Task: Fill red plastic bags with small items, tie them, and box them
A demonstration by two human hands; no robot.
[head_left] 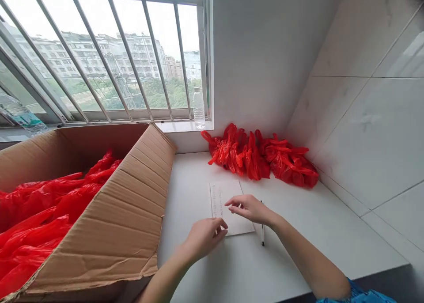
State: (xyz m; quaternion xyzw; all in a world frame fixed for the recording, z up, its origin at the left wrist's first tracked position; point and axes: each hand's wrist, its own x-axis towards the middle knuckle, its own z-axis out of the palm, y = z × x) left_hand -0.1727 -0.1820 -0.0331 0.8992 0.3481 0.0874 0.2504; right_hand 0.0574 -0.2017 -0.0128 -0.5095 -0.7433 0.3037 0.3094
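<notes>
A white sheet of paper (236, 225) with lines of small print or writing lies on the white tabletop. At its lower left edge is my left hand (206, 236), fingers curled loosely and thumb apart, with nothing in it. My right hand (247, 208) hovers over or rests on the paper's right side; I cannot tell which. Its fingers point left, a little apart, and hold nothing. A pen (263, 236) lies just right of the paper, partly hidden beneath my right wrist.
Left of the paper stands an open cardboard box (132, 206) holding red plastic bags (46, 206). Several knotted red bags (251, 155) sit against the wall behind the paper. A clear bottle (198, 108) stands on the sill of the barred window; another bottle (24, 119) lies tilted at far left.
</notes>
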